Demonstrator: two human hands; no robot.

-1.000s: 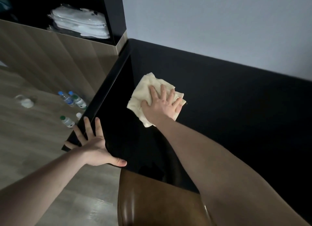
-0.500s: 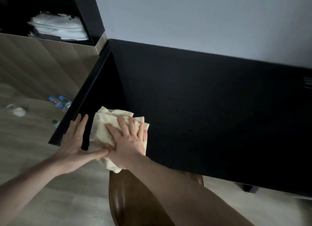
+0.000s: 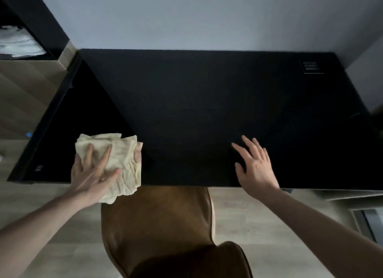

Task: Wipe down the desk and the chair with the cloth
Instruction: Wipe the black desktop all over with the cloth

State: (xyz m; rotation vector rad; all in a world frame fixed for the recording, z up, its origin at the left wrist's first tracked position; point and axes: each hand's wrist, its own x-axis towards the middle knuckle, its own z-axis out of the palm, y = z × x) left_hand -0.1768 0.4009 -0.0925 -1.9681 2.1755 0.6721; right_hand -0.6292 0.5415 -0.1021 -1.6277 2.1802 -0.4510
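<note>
A crumpled cream cloth (image 3: 122,159) lies on the front left part of the black desk (image 3: 207,111), with its lower edge hanging over the desk's front edge. My left hand (image 3: 91,174) presses down on the cloth with spread fingers; one fingertip shows at the cloth's right edge. My right hand (image 3: 255,167) is open with spread fingers and holds nothing, over the desk's front edge right of centre. The brown leather chair (image 3: 161,226) stands pushed under the desk's front edge, between my arms.
A pale wall (image 3: 186,18) runs behind the desk. At the left is a wooden cabinet (image 3: 24,86) with a dark shelf holding white folded items (image 3: 18,43). A small white label (image 3: 313,67) sits at the desk's back right corner. Pale wood floor lies below.
The cloth has passed from under my right hand to under my left hand. My right hand has moved away to the right along the desk's front. The view has swung right.
</note>
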